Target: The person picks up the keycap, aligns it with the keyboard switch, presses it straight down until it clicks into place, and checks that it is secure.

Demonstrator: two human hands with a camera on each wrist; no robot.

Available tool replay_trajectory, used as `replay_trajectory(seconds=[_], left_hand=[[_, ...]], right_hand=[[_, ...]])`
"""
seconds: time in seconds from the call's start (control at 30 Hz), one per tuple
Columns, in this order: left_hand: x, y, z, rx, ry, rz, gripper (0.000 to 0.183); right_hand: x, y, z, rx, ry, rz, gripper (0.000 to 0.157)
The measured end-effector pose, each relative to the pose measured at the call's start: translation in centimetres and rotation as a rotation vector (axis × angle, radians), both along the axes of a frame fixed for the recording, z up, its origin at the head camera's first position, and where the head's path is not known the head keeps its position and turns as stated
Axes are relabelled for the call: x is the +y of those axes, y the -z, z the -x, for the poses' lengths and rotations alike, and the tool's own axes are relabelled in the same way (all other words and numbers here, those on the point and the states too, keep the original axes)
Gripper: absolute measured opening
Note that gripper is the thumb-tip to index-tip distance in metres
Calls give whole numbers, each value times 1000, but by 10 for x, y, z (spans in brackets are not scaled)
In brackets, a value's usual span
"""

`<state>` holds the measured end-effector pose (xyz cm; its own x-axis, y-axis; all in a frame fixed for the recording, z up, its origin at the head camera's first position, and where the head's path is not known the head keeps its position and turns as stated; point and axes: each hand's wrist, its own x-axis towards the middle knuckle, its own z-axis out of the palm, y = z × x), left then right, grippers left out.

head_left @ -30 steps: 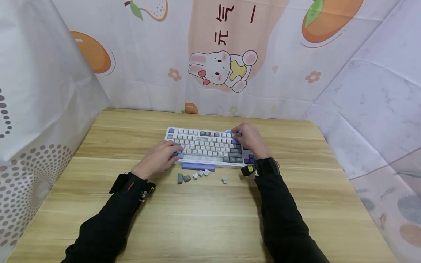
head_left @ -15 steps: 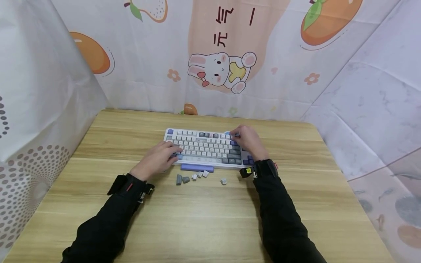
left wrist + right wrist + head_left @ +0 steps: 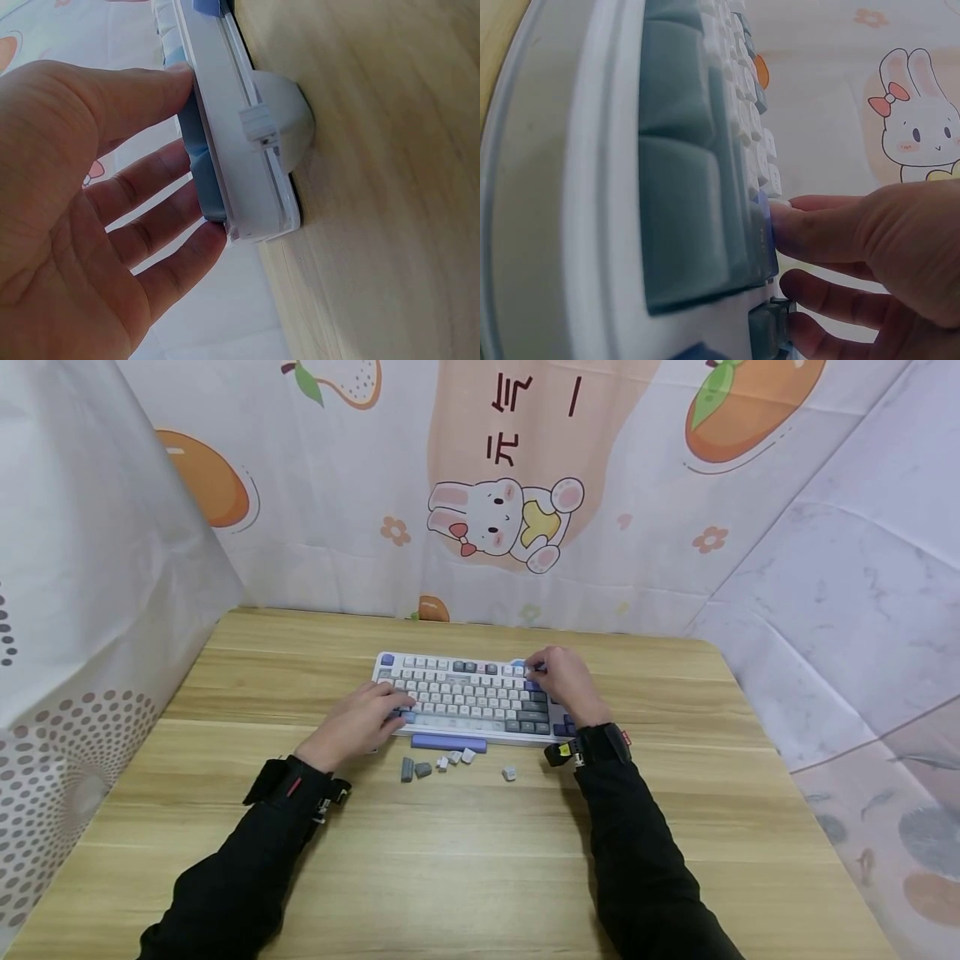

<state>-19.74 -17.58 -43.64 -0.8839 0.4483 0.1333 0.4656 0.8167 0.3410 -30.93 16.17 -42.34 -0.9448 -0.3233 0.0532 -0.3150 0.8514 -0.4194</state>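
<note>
A white keyboard (image 3: 465, 702) with white, grey and purple keys lies near the middle of the table. My left hand (image 3: 360, 717) rests on its left end. In the left wrist view, the thumb and relaxed fingertips touch the blue-grey keys (image 3: 196, 142) at the corner. At the upper right of the keyboard my right hand (image 3: 564, 681) works over the top row. Its thumb and index finger pinch what looks like a pale keycap (image 3: 781, 202), mostly hidden, just beyond a purple key (image 3: 765, 236). The other fingers of that hand hang beside grey keys (image 3: 769, 326).
In front of the keyboard lie a long purple spacebar (image 3: 448, 742), two grey keycaps (image 3: 407, 769) and several white keycaps (image 3: 468, 756). One keycap (image 3: 509, 773) lies apart to the right. A printed curtain (image 3: 337, 527) stands behind the wooden table (image 3: 420, 860).
The head view has shifted slightly. Both hands keep nearly the same places on the keyboard, and the loose keycaps stay where they were.
</note>
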Motion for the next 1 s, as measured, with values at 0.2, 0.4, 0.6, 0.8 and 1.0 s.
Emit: replay_trajectory(seconds=[0.2, 0.4, 0.6, 0.8, 1.0], left_hand=[[0, 0, 0, 11, 4, 2, 32], [1, -1, 0, 6, 1, 7, 32], [1, -1, 0, 2, -4, 8, 32], [1, -1, 1, 0, -2, 16, 32], [1, -1, 0, -5, -3, 23, 32]], right_hand=[[0, 0, 0, 21, -1, -5, 20], [0, -1, 0, 10, 11, -48, 20], [-1, -2, 1, 12, 20, -48, 21], [-2, -3, 0, 2, 33, -62, 21], [-1, -2, 0, -8, 28, -63, 22]])
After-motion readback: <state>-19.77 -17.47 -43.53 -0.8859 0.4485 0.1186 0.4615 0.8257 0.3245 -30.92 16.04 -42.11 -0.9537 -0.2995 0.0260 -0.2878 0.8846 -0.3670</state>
